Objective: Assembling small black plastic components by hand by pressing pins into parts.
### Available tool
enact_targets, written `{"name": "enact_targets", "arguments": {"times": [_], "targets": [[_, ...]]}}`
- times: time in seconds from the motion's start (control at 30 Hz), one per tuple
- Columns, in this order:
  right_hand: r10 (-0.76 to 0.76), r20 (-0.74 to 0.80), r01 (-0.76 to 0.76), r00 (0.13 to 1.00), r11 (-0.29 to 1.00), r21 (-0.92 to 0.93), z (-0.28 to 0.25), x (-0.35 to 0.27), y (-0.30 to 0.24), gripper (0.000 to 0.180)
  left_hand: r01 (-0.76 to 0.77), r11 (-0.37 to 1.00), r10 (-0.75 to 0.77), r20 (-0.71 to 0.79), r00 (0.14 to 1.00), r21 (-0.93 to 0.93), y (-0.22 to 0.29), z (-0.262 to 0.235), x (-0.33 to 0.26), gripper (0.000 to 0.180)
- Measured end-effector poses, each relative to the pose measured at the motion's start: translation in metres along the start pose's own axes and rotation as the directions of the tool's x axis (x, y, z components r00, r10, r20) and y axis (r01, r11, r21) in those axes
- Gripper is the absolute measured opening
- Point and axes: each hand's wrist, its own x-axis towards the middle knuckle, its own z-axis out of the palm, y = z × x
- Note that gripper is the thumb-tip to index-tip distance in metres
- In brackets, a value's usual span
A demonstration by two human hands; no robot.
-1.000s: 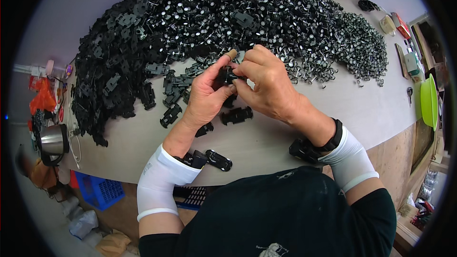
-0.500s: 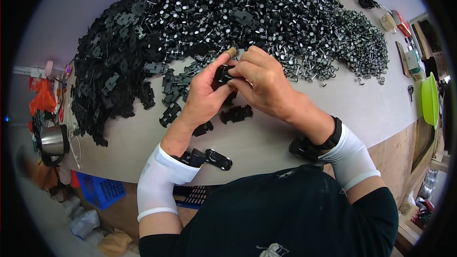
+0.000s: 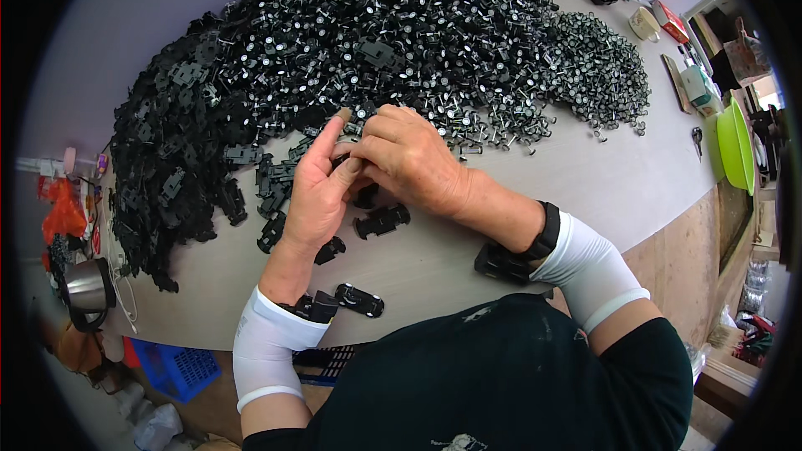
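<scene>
Just below the big heap of black wheel parts [image 3: 401,50], I see my left hand [image 3: 313,200] and right hand [image 3: 409,159] pressed together, fingers closed on a small black piece [image 3: 341,160] between them. Below the hands, a black toy chassis [image 3: 382,220] lies on the table [image 3: 585,192].

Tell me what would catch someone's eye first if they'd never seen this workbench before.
First, the huge heap of small black plastic wheel-and-axle parts that covers the far half of the pale table. Next, the left hand and the right hand, pressed together at the pile's near edge around a small black piece that is mostly hidden. A few black toy-car chassis lie loose just below the hands.
</scene>
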Motion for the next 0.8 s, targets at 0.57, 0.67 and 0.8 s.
{"name": "enact_targets", "arguments": {"times": [0.57,0.67,0.8], "targets": [[0.507,0.358,-0.429,0.784,0.859,-0.279,-0.107,-0.011,0.012,0.012,-0.095,0.993,0.111,-0.262,0.959,0.072,0.003,-0.017,0.007,0.032],[0.645,0.394,-0.403,0.655,0.739,-0.540,-0.114,-0.025,0.015,0.027,-0.053,0.992,0.078,-0.231,0.970,0.112,0.001,-0.017,0.005,0.030],[0.723,0.378,-0.440,0.578,0.667,-0.601,-0.095,-0.034,0.013,0.040,0.014,0.984,0.018,-0.178,0.984,0.176,-0.001,-0.013,0.005,0.030]]}}
